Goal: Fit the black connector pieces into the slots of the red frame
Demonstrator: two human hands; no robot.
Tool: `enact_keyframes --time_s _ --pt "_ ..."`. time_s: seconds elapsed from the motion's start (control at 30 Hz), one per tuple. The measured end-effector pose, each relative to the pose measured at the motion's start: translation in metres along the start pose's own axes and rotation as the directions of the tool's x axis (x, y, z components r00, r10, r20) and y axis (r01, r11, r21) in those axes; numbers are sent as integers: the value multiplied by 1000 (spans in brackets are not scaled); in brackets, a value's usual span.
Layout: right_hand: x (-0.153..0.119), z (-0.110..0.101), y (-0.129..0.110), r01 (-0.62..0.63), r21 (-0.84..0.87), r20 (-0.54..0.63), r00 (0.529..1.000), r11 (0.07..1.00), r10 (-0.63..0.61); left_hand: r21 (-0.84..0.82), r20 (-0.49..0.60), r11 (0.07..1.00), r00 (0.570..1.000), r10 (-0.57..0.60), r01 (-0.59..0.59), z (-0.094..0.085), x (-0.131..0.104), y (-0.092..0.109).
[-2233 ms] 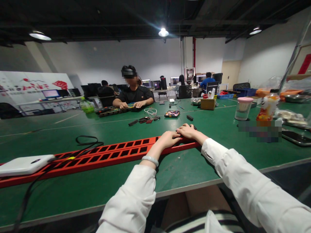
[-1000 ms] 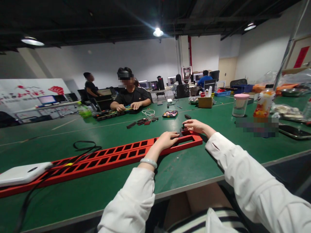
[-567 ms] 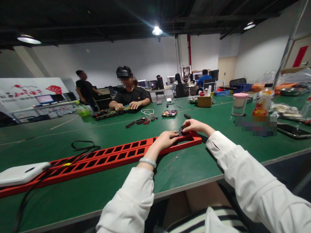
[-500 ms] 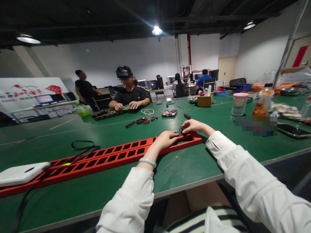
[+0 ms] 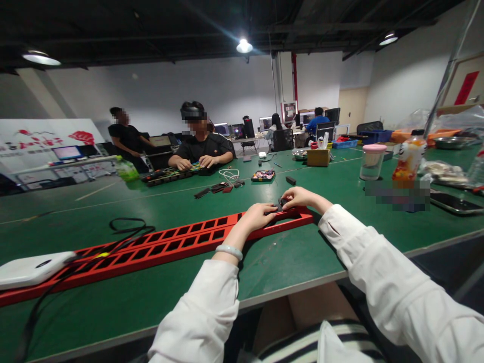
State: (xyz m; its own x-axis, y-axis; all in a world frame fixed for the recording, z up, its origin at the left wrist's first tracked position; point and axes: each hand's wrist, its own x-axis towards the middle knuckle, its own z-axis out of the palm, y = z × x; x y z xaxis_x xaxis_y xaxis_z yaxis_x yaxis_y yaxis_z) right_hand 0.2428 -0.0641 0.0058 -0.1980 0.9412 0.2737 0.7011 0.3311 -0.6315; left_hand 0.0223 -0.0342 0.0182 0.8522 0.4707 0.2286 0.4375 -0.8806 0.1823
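Note:
A long red frame (image 5: pixel 181 250) with two rows of rectangular openings lies across the green table. At its right end my right hand (image 5: pixel 298 197) pinches a small black piece (image 5: pixel 282 202); its exact kind is too small to tell. My left hand (image 5: pixel 260 216), with a pale bangle at the wrist, rests over the frame just left of it. The left fingertips are closed at a dark flat part by the black piece, and what they grip is partly hidden. A loose dark block (image 5: pixel 291 180) lies on the table beyond my right hand.
A white device (image 5: pixel 36 268) with a black cable (image 5: pixel 130 228) sits on the frame's left end. Farther back are dark and brown blocks (image 5: pixel 219 187) and a small colourful box (image 5: pixel 263 175). A lidded cup (image 5: pixel 372 164), a drink bottle (image 5: pixel 409 159) and a phone (image 5: pixel 457 202) stand or lie right. A co-worker (image 5: pixel 200 146) sits opposite.
My right hand has shifted very slightly left and down with the black piece. My left hand stays almost where it was. A standing person in the background has leaned left.

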Motion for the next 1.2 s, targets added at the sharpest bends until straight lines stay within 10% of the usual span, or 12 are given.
enact_keyframes --time_s 1.2 --pt "2 -1 0 32 -83 78 997 996 -26 31 -4 999 1000 27 -27 1 -1 -3"
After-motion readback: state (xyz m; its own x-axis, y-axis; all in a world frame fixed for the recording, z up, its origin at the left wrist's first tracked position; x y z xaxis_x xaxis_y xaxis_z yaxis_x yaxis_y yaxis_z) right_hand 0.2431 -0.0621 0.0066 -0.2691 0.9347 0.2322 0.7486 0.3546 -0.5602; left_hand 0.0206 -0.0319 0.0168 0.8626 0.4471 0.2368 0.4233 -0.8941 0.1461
